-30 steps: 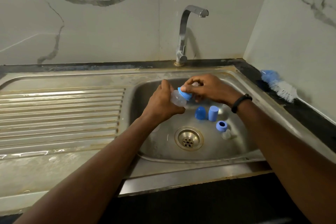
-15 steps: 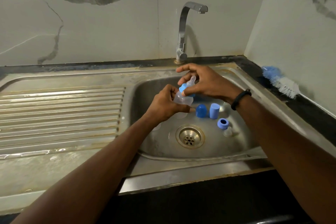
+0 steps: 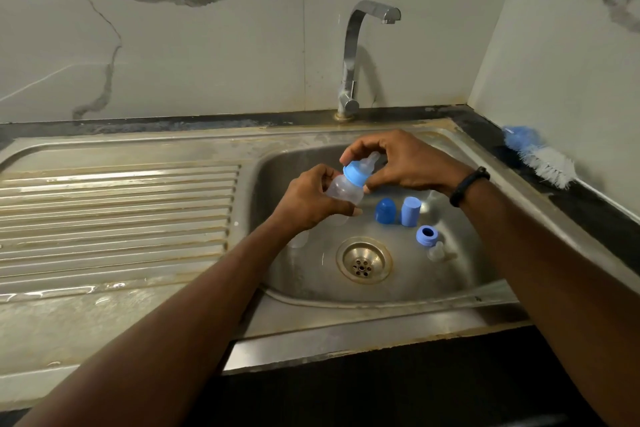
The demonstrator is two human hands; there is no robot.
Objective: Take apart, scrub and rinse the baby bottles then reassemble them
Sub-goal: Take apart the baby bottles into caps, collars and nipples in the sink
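Centre frame, over the sink (image 3: 485, 163) basin: left hand (image 3: 308, 201) grips the clear baby bottle (image 3: 341, 192), fingers curled round its body. Right hand (image 3: 398, 163) pinches the blue collar ring (image 3: 355, 174), thumb and fingertip on its edge; teat (image 3: 372, 159) points upper right. On the basin floor right of centre: two blue caps (image 3: 385, 211) (image 3: 410, 211), a loose ring (image 3: 426, 235), a clear teat (image 3: 437, 251). Bottle brush (image 3: 540, 159) at right edge.

A stainless steel sink (image 3: 512, 184) is showing a dull, stained finish, its ribbed metal drainboard (image 3: 117, 215) glinting wet. A chrome tap (image 3: 351, 55) is shining glossy. The baby bottle (image 3: 343, 191) is looking like cloudy translucent plastic, its collar (image 3: 355, 174) smooth matt blue plastic. Glossy veined marble-look wall panels (image 3: 173, 45) are standing behind.
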